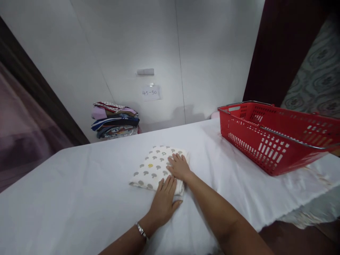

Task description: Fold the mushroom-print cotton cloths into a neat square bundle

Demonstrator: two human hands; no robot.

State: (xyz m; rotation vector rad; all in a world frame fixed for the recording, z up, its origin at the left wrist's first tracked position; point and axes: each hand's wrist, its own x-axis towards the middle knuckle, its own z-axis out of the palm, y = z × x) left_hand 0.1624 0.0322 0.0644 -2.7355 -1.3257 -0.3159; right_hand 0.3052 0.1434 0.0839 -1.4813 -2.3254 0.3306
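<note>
A folded white cloth with grey mushroom prints lies in the middle of the white-covered table. My left hand rests flat on the cloth's near edge, fingers stretched out, a bracelet on the wrist. My right hand lies flat on the cloth's right side, fingers spread. Neither hand holds anything.
A red plastic basket with metal handles stands on the table at the right. A stack of folded clothes sits at the table's far edge against the white wall. A paper label reading 45-50 hangs on the wall. The table's right edge drops off near the basket.
</note>
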